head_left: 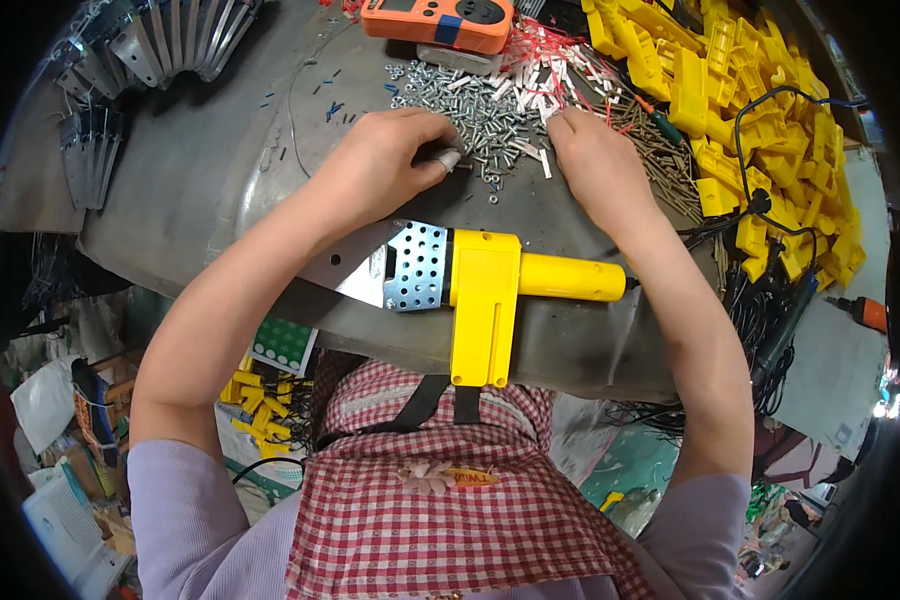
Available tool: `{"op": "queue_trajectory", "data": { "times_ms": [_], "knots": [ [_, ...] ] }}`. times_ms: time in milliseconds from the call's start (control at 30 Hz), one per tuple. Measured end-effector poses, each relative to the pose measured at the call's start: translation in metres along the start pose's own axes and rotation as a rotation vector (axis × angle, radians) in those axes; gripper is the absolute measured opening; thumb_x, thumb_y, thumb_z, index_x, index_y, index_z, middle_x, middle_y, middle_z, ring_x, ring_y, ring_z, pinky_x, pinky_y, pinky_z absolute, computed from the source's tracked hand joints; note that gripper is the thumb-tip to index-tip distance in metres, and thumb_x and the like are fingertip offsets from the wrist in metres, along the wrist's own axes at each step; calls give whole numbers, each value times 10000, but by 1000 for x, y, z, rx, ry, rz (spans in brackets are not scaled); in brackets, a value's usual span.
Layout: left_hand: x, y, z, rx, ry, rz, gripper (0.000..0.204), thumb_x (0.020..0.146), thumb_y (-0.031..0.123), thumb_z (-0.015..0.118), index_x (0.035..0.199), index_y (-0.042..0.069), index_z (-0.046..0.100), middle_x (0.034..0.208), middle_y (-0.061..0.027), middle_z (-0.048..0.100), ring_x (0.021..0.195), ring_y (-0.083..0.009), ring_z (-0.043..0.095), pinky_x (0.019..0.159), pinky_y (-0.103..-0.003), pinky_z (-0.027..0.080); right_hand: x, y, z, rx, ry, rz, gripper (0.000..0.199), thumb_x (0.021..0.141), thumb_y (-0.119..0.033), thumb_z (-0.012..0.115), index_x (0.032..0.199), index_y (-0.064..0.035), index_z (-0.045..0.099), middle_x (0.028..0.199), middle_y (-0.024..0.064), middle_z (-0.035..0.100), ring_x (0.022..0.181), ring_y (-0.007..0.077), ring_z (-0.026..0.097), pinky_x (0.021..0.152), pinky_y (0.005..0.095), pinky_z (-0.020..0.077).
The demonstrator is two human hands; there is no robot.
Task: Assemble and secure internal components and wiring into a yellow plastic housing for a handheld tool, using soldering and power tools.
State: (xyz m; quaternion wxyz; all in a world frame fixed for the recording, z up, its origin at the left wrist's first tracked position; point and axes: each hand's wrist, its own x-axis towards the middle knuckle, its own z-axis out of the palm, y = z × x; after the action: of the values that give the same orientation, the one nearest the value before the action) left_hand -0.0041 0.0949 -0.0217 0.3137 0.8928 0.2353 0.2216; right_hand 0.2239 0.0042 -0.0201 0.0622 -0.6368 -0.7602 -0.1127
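My left hand (395, 160) is curled closed at the left side of a pile of small screws and nuts (485, 125). A white wrap covers one fingertip, and what the fingers pinch, if anything, is hidden. My right hand (598, 165) reaches fingers down, pressed together, onto white tabs with red wires (560, 85); I cannot make out what they hold. Between my forearms, at the table's near edge, lies a yellow-handled tool (485, 300) with a perforated metal sleeve (417, 265) and a flat metal plate (355, 265). Neither hand touches it.
An orange meter (438, 20) stands at the back of the metal table (210, 180). Yellow plastic housings (760, 140) heap up at right, with black cables (770, 215), long brown screws (660, 160) and a green-handled screwdriver (662, 122). Metal plates (185, 45) stack at far left.
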Motion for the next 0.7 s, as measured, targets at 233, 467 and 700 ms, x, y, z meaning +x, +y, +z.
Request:
{"op": "queue_trajectory", "data": {
  "times_ms": [233, 467, 700],
  "knots": [
    [-62, 72, -22, -429, -239, -257, 110, 838, 68, 650, 923, 0, 632, 834, -26, 641, 753, -71, 592, 654, -225, 479, -17, -5, -51, 834, -122, 335, 145, 771, -95, 635, 882, -7, 605, 790, 108, 638, 696, 219, 619, 639, 308, 487],
    [-115, 85, -6, -854, -398, -598, 127, 825, -11, 649, 950, -8, 625, 863, -28, 631, 798, -75, 593, 717, -237, 491, -95, -84, -88, 1370, -560, 453, 153, 778, -39, 697, 925, -34, 655, 761, 37, 618, 671, 92, 579, 597, 235, 454],
    [-126, 86, 13, -43, -115, 178, 194, 714, 38, 702, 901, 23, 651, 841, -74, 626, 750, -177, 618, 595, -273, 480, -95, -103, -97, 929, -322, 193, 166, 739, -16, 708, 894, -4, 652, 796, 73, 628, 691, 192, 614, 643, 283, 481]
  ]
}}
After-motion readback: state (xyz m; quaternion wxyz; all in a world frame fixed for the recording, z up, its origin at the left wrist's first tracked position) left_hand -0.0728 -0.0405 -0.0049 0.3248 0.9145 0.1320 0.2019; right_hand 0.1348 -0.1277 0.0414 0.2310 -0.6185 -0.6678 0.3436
